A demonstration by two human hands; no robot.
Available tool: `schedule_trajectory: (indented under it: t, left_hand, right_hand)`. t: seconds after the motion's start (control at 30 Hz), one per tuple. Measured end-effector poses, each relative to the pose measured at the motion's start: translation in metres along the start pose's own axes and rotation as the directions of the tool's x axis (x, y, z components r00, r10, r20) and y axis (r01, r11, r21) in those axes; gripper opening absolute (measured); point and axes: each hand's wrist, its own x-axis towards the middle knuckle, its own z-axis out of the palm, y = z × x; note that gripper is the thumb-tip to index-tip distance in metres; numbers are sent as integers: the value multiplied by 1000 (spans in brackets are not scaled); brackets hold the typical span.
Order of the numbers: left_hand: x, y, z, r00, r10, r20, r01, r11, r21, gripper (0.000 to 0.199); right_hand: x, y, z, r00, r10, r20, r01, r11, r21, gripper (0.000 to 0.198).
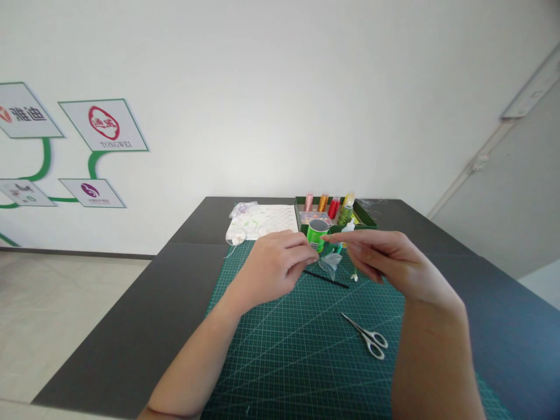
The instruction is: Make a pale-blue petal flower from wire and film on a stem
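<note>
Over the far half of the green cutting mat [306, 350], my left hand [277, 259] is closed in a pinch. A sheer whitish petal-like piece [331, 264] hangs at its fingertips. My right hand [389, 251] faces it from the right, fingers pressed together and pointing left; anything thin between them is too small to make out. Just behind the fingertips stands a green can [315, 234], partly covered by the hands. Below them lies a thin black stick [330, 280]. A small white flower [354, 277] on a green stem shows under my right fingers.
White-handled scissors [370, 338] lie on the mat nearer to me. Behind, a dark green box [371, 225] holds several coloured tubes [335, 207]. A white sheet [275, 219] and a clear plastic bag [242, 210] are at the back left. A white-capped bottle [349, 225] stands by the box.
</note>
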Motion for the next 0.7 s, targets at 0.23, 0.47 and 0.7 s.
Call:
schedule_trajectory:
  t: [0.23, 0.47, 0.7]
  left_hand:
    - [0, 1, -2, 998, 8, -70, -15, 995, -103, 17]
    - [1, -1, -5, 954, -84, -289, 35, 984, -173, 14]
    - [4, -4, -2, 878, -377, -296, 191, 841, -506, 10]
  right_hand:
    - [11, 21, -5, 996, 41, 74, -43, 999, 27, 36]
    - [17, 23, 3, 960, 114, 256, -138, 987, 78, 40]
    - [17, 18, 14, 940, 104, 326, -169, 969, 179, 44]
